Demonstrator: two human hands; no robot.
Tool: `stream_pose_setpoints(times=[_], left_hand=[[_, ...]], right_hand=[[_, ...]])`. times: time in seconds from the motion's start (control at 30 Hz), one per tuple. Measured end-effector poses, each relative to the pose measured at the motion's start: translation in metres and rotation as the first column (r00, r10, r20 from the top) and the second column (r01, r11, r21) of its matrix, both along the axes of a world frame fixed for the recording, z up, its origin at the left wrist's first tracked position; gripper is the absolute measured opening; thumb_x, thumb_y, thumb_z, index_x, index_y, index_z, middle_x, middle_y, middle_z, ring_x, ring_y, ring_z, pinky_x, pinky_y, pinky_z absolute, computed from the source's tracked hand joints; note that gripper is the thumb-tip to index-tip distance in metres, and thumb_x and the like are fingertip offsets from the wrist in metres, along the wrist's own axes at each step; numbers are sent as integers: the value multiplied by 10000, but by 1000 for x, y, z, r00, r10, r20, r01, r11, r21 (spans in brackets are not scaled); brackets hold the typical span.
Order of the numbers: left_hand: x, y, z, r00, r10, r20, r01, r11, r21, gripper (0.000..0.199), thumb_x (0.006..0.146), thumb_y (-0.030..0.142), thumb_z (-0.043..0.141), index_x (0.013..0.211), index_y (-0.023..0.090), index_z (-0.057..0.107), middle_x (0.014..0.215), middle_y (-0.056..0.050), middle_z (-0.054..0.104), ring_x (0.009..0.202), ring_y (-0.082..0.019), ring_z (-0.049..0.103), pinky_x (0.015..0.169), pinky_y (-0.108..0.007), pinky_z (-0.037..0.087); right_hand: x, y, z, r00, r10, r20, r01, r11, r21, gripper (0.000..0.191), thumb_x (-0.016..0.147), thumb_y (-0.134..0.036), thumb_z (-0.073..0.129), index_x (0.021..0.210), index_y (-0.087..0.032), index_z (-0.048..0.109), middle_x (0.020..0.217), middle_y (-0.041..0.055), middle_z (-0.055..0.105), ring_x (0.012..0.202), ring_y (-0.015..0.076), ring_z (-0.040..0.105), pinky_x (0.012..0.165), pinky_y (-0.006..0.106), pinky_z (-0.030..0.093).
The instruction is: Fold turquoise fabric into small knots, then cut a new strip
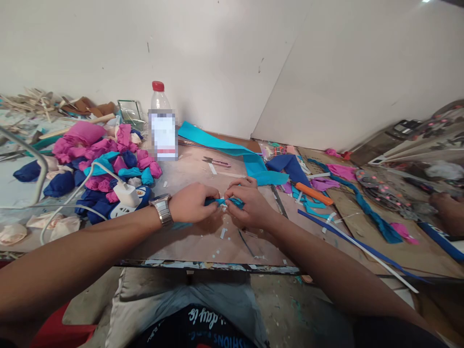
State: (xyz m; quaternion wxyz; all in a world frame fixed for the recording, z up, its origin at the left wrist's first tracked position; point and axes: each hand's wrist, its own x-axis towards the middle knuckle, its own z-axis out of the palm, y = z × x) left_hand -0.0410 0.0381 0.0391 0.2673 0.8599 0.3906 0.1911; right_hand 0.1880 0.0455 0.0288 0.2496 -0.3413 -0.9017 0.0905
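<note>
Turquoise cloth (237,203), a small gathered piece, sits between the two hands, just above the middle of the worktop's near half. I see the left hand (192,202) with its thumb and curled fingers pinching one end, and the right hand (250,203) pinching the other, fingertips almost meeting; how the hidden fingers lie underneath I cannot tell. I judge the cloth light and limp, apt to fold or slip open where it is not held, hardly fragile; I'd take it by the gathered edges, close to where the fingertips meet, with gentle tension.

Around the hands, white scraps dot the worktop (195,249). Beyond them lie pink-handled snips (222,164) and a long bright-blue strip (213,140) running back toward the wall. On my right, an orange-handled tool (313,194) rests near a folded dark-blue strip (286,166). On my left, a white charger (127,194) is plugged in beside a heap of stuffed fabric bundles (85,133), with a phone (164,137) standing in front of a red-capped bottle (158,87). At the far right edge I catch another person's hand (449,212), blurred.
</note>
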Motion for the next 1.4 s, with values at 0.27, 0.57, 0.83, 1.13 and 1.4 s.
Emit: stream_pose_setpoints(times=[0.27,0.57,0.83,1.13,1.4], left_hand=[[0,2,-3,999,-35,14,35,999,-22,278,977,307,547,832,176,744,735,-14,722,648,-133,575,654,-263,379],[0,2,-2,999,-30,32,31,998,-46,275,957,292,538,793,174,723,706,-6,705,637,-136,562,637,-263,383],[0,2,-1,999,-4,34,7,997,-79,250,912,264,550,785,173,745,717,-15,722,637,-144,574,621,-269,377],[1,3,-2,996,81,-48,-81,997,10,273,957,314,567,784,172,723,704,-20,708,620,-138,548,610,-285,303],[1,1,0,1000,-2,6,3,998,-63,306,995,330,545,822,159,730,742,-20,726,642,-129,566,619,-272,325]], right_hand=[[1,1,-2,1000,-11,-10,11,1000,11,69,908,-259,603,855,-229,634,887,46,759,1052,265,645,1010,499,290],[0,-1,2,1000,-7,-21,8,1000,30,115,939,-263,600,845,-221,653,868,42,750,1006,247,659,1002,489,299],[0,-1,3,1000,-19,1,19,1000,14,121,938,-261,602,838,-227,663,918,60,760,1090,269,647,1031,502,290],[2,2,-1,998,-65,-5,65,998,4,125,960,-313,630,951,-233,726,935,63,791,1085,283,650,1036,503,304],[1,0,1,999,-28,-25,29,999,43,99,954,-290,667,915,-235,740,892,37,796,1027,257,668,1036,493,294]])
